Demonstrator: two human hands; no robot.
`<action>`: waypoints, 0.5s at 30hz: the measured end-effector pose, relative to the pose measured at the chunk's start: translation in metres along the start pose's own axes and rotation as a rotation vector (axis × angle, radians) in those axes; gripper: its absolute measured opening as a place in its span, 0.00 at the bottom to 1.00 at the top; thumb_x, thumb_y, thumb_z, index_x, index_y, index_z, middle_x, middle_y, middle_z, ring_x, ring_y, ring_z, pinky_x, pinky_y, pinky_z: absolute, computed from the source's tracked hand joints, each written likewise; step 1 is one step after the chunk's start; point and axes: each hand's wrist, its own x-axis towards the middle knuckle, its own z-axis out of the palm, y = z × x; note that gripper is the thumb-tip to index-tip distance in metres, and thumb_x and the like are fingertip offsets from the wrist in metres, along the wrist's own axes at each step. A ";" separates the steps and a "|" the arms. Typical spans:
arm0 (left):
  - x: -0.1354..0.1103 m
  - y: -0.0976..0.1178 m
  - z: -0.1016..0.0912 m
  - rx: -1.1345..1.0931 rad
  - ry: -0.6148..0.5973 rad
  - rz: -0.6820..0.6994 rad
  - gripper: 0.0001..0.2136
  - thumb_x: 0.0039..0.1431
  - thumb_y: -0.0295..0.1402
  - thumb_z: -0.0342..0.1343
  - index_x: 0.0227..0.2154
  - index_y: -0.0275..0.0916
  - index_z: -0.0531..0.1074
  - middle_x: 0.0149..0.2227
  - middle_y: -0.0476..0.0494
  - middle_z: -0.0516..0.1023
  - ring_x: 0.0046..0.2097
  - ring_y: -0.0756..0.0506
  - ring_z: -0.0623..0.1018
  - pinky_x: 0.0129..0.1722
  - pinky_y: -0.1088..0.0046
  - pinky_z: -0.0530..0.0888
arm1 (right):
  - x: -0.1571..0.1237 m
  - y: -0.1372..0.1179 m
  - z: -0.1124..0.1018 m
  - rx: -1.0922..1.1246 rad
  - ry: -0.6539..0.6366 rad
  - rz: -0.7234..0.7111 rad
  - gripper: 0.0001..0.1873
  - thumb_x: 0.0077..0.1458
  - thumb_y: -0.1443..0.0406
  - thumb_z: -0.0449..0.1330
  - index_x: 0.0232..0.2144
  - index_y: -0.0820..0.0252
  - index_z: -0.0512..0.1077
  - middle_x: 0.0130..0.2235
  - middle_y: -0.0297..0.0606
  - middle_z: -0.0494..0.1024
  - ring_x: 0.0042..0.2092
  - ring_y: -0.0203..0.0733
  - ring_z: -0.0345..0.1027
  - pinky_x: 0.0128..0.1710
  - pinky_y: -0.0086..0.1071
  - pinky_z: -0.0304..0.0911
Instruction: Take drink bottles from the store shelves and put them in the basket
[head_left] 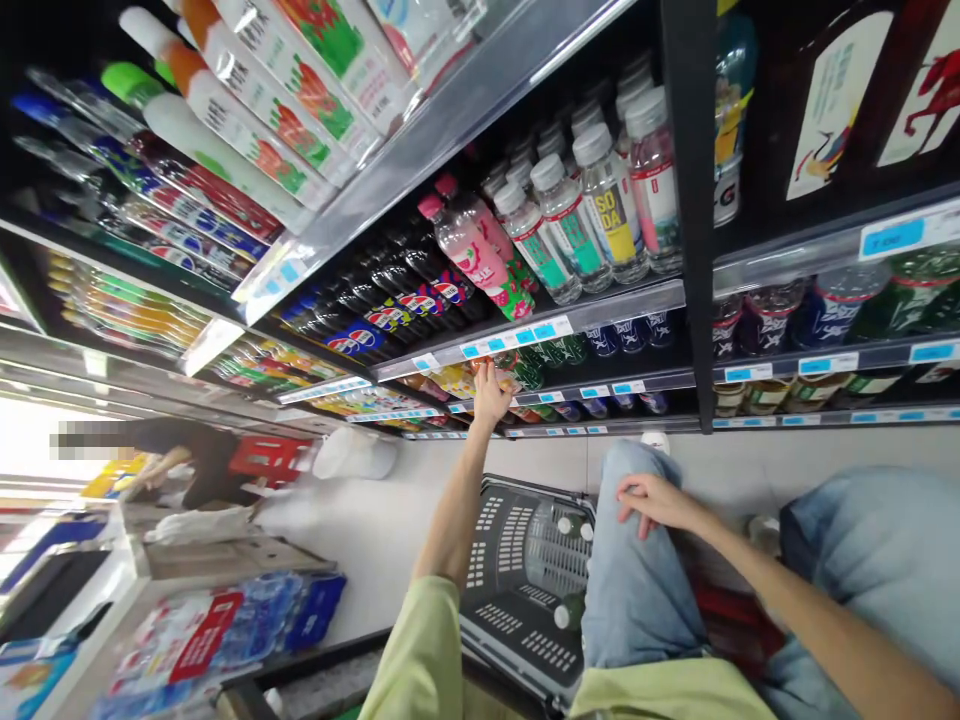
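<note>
My left hand (pixel 491 395) reaches into a lower shelf of the drinks rack, its fingers closed round the upper part of a drink bottle (pixel 510 381) with orange showing. Much of that bottle is hidden by the hand and the shelf edge. My right hand (pixel 651 500) rests on my bent knee, fingers apart and loosely curved, holding nothing. Between my left arm and that knee stands a grey shopping basket (pixel 491 590). Inside it lie a few bottles (pixel 571 610) with white caps.
Above my left hand, a shelf holds dark Pepsi bottles (pixel 390 300), pink-capped bottles (pixel 480 255) and clear soda bottles (pixel 609 205). A black upright (pixel 690 200) divides the rack. Packs of bottled water (pixel 225 625) lie at lower left. Farther back, a person (pixel 195 460) bends near a red crate (pixel 270 455).
</note>
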 end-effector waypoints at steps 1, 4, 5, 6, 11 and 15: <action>0.015 0.002 -0.003 0.021 -0.002 0.003 0.32 0.58 0.30 0.59 0.66 0.32 0.61 0.68 0.24 0.62 0.70 0.28 0.63 0.69 0.46 0.64 | 0.000 -0.001 0.000 -0.008 0.000 -0.003 0.21 0.61 0.45 0.62 0.36 0.56 0.71 0.37 0.43 0.88 0.21 0.38 0.76 0.19 0.28 0.61; 0.050 0.007 -0.005 0.085 -0.041 -0.038 0.25 0.57 0.32 0.60 0.58 0.31 0.68 0.62 0.23 0.69 0.67 0.25 0.65 0.68 0.43 0.63 | 0.001 -0.005 0.000 -0.024 -0.002 -0.004 0.19 0.61 0.47 0.61 0.36 0.55 0.71 0.37 0.42 0.87 0.21 0.40 0.76 0.20 0.29 0.62; 0.058 0.008 -0.004 0.101 -0.053 -0.056 0.23 0.57 0.32 0.60 0.55 0.30 0.70 0.60 0.23 0.70 0.66 0.25 0.66 0.67 0.43 0.64 | 0.001 -0.007 0.000 -0.029 -0.003 -0.002 0.18 0.61 0.48 0.61 0.36 0.55 0.71 0.37 0.42 0.87 0.21 0.41 0.76 0.19 0.30 0.61; 0.063 0.008 -0.002 0.112 -0.060 -0.072 0.21 0.58 0.33 0.60 0.53 0.30 0.71 0.58 0.23 0.71 0.65 0.25 0.66 0.66 0.44 0.65 | 0.001 -0.008 0.000 -0.036 -0.004 -0.001 0.17 0.62 0.49 0.61 0.36 0.55 0.71 0.36 0.42 0.87 0.21 0.41 0.76 0.19 0.30 0.60; 0.071 0.005 0.003 0.137 -0.081 -0.081 0.16 0.57 0.30 0.58 0.47 0.30 0.74 0.54 0.22 0.73 0.62 0.24 0.68 0.64 0.42 0.66 | 0.004 -0.014 0.000 -0.063 -0.017 0.000 0.14 0.63 0.51 0.61 0.35 0.55 0.71 0.34 0.40 0.87 0.19 0.39 0.75 0.17 0.28 0.55; 0.064 0.003 0.000 0.135 -0.071 -0.039 0.18 0.56 0.29 0.60 0.50 0.30 0.73 0.58 0.22 0.69 0.63 0.23 0.68 0.65 0.42 0.67 | 0.006 -0.016 0.001 -0.076 -0.023 0.006 0.13 0.63 0.52 0.59 0.35 0.55 0.71 0.34 0.40 0.87 0.19 0.40 0.74 0.17 0.28 0.55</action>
